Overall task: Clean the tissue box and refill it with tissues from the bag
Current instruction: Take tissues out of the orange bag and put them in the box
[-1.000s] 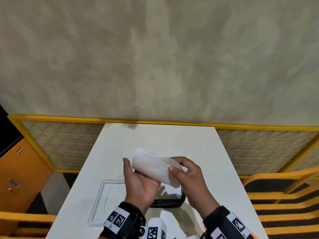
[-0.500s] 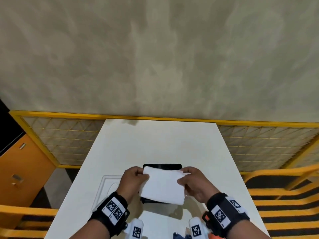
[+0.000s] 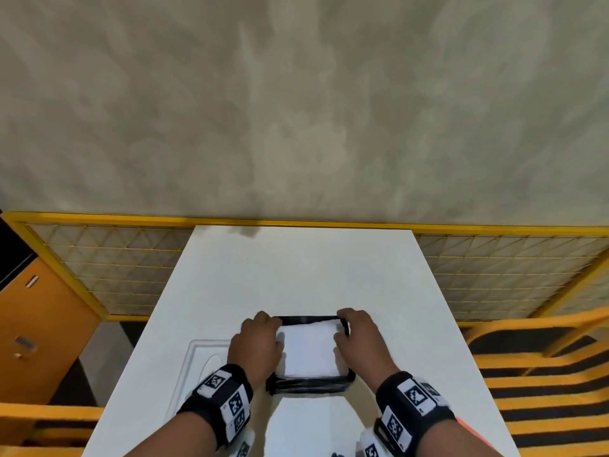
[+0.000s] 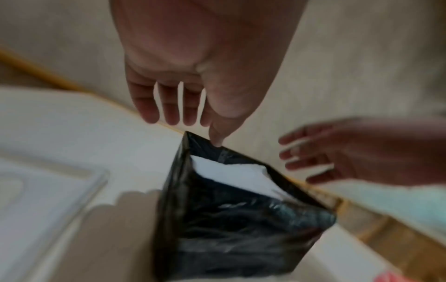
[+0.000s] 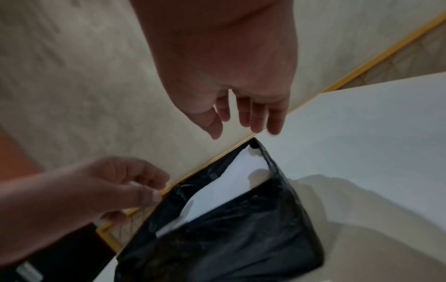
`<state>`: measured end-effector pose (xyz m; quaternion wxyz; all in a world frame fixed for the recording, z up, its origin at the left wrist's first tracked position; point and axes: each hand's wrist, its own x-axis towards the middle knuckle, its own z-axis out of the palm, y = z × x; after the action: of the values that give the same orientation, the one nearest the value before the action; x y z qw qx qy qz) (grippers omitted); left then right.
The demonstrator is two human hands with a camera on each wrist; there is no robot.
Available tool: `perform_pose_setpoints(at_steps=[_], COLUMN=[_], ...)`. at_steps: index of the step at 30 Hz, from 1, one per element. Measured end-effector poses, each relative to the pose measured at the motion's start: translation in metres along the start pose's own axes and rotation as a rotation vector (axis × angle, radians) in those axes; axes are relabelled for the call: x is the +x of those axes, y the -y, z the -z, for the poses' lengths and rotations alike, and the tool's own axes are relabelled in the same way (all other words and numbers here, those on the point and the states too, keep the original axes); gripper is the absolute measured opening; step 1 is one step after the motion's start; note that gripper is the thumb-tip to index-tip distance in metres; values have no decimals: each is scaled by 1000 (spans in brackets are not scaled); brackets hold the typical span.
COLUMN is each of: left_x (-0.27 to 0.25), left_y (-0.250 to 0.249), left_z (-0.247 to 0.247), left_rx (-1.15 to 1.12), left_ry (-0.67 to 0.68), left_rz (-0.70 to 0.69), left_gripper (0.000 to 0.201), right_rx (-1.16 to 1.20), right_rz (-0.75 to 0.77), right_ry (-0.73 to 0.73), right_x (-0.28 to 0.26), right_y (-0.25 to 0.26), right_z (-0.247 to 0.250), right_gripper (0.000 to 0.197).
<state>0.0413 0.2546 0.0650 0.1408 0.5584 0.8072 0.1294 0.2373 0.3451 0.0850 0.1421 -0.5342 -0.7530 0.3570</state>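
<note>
1. At the far left an orange cabinet [image 3: 36, 321] stands beside the white counter [image 3: 306, 275], with a yellow mesh fence [image 3: 108, 268] behind it.
2. On the counter's left part lies a clear lid [image 3: 201, 364] with an oval slot, flat, just left of your left wrist.
3. Your left hand [image 3: 255, 346] hovers over the left edge of the black tissue box [image 3: 309, 385]. In the left wrist view its fingers [image 4: 169, 106] hang straight and relaxed, grasping nothing, with the thumb tip at the box's far rim.
4. The tissue box stands upright on the near middle of the counter, between your two hands. A white stack of tissues [image 3: 309, 349] lies inside it, below the rim.
5. Your right hand [image 3: 361, 341] is over the box's right edge. The right wrist view shows its fingers [image 5: 255, 114] loose and spread above the far corner, released, holding nothing.
6. Further right, yellow and black striped rails [image 3: 543, 374] run beside the counter.
</note>
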Motion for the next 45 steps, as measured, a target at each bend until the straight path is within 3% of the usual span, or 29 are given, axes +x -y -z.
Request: perform_pose_setpoints(at_steps=[3, 5, 8, 11, 13, 16, 18, 21, 24, 27, 30, 34, 36, 41, 45], left_x=[-5, -6, -6, -6, -7, -12, -18, -32, -47, -59, -63, -56, -55, -60, -63], left_y=[-5, -7, -7, -9, -12, -20, -27, -51, -97, -154, -198, -221, -223, -220, -221], left_z=[-6, -14, -27, -27, -24, -20, -26, -50, -75, -96, -116, -147, -155, -160, -162], left_rx=[288, 398, 462, 481, 460, 387, 302, 137, 50, 74, 68, 182, 300, 508, 548], left_ry=[147, 277, 385, 420, 390, 263, 151, 44, 85, 71, 292, 579, 679, 749, 769], left_rz=[-199, -242, -244, -238, -226, -234, -288, -516, -747, -866, -828, -620, -557, -526, -534], left_gripper=[25, 30, 41, 47, 45, 40, 41, 27, 11, 20, 40, 39, 57, 100, 115], right_rx=[-425, -628, -732, -663, -519, -76, 47, -77, -314, -423, -500, -502, -465, -446, -434], right_rz=[101, 134, 115, 111, 120, 133, 107, -72, -250, -306, -370, -412, -429, -471, -470], right_ry=[130, 266, 398, 394, 327, 75, -90, -189, -89, -13, 7, 52, 89, 153, 218], right_x=[-5, -10, -16, -17, -19, -36, -58, -98, -129, -150, -160, -166, -171, -178, -176], right_y=[-1, -2, -5, -7, -10, -24, -47, -101, -154, -185, -192, -196, -200, -209, -203], right_z=[-15, -27, -39, -42, -37, -15, 7, 38, 53, 55, 52, 50, 51, 49, 51], right_gripper=[30, 22, 36, 38, 30, 23, 14, 19, 24, 34, 48, 61, 68, 80, 69])
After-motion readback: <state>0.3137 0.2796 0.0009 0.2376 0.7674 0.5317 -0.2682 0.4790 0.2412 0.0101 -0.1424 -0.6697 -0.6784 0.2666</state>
